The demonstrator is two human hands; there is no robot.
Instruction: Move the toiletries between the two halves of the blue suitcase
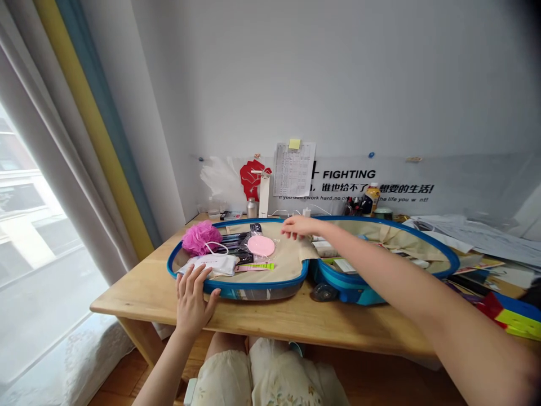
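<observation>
An open suitcase with blue edging lies spread on the desk, its left half (291,265) lined in beige. My left hand (196,296) rests with spread fingers on the near left rim, the fingertips at a white packet (215,264). Over the far right part of that half hangs my right hand (301,226), fingers apart and slightly bent, with nothing visible in them. Left of it lies a pink oval sponge (261,245) in clear wrap. A purple bath puff (202,238), several dark-handled items (234,239) partly covered, and a thin green-and-pink packet (256,267) lie in the same half.
The suitcase's right half (338,290) holds several items, partly hidden by my right forearm. Behind stand a metallic bottle (251,208), a white lamp (264,194) and a yellow-labelled bottle (372,198). Papers (456,231) pile at the right. The wooden desk's front edge (270,332) is near my lap.
</observation>
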